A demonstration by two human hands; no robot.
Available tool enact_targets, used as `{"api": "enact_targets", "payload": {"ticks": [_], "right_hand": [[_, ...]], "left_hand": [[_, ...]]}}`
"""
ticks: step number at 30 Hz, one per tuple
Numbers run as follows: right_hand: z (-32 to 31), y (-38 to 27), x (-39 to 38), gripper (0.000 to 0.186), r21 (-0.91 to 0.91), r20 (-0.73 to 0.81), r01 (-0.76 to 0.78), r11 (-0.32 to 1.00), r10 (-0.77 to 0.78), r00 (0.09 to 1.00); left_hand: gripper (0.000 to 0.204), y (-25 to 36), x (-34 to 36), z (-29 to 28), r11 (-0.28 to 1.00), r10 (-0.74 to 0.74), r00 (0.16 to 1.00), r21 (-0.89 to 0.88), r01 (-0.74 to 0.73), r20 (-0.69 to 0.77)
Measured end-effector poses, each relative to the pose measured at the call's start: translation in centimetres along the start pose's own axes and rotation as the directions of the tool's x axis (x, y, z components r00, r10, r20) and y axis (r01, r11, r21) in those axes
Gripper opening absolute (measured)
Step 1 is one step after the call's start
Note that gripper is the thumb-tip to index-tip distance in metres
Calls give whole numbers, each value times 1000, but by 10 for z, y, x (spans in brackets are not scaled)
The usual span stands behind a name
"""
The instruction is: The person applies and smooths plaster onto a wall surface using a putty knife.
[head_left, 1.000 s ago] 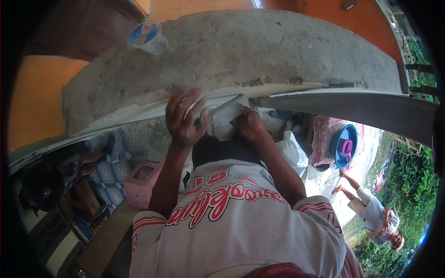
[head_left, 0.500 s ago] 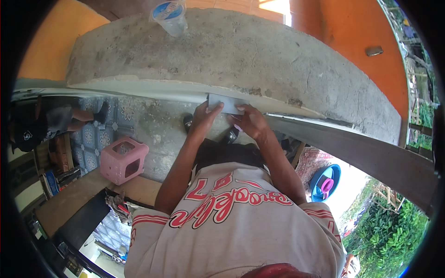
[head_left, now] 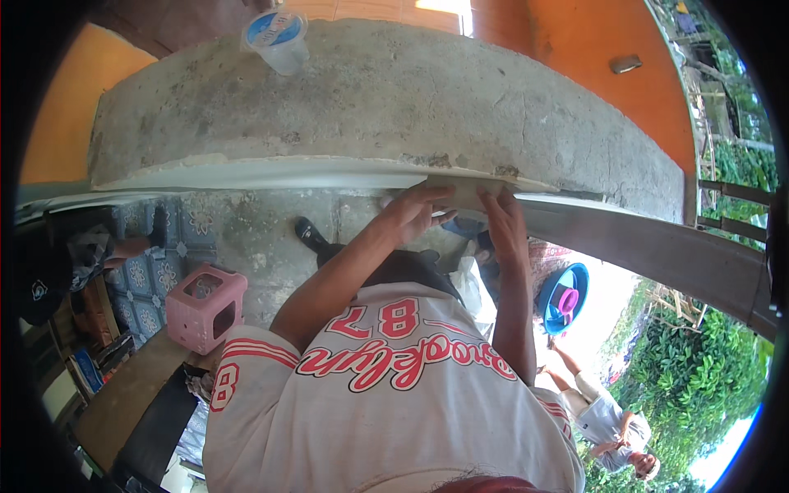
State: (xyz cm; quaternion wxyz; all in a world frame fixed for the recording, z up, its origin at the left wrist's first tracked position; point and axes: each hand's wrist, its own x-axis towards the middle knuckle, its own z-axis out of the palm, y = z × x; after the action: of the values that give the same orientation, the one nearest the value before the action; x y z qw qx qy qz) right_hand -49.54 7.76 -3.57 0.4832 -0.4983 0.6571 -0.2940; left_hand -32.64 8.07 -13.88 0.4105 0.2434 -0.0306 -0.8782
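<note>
Both my hands are raised to the pale edge under a thick concrete ledge. A thin, flat, grey-beige rectangular sheet lies against that edge, between my hands. My left hand grips its left end with the fingers on top and the thumb below. At the other end, the fingertips of my right hand are bent over the sheet, pressing it on the edge. What the sheet is made of I cannot tell. The far side of it is hidden by the ledge.
A clear plastic cup with a blue-and-white lid stands on the ledge. Behind me are a pink plastic stool and a blue basin with a pink dipper. One person is outside at right, another at far left.
My hands have slid to the right along the ledge's edge with the sheet, and my body has leaned with them. A person outside at right has come into fuller view.
</note>
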Motion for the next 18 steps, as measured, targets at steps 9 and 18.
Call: {"api": "enact_targets", "payload": {"ticks": [9, 18], "right_hand": [[151, -62, -32, 35, -84, 139, 195, 977, -183, 973], [274, -76, -36, 45, 474, 621, -389, 790, 14, 784]], "left_hand": [[39, 102, -132, -69, 982, 180, 984, 52, -180, -3], [39, 200, -256, -85, 650, 558, 796, 719, -244, -234]]}}
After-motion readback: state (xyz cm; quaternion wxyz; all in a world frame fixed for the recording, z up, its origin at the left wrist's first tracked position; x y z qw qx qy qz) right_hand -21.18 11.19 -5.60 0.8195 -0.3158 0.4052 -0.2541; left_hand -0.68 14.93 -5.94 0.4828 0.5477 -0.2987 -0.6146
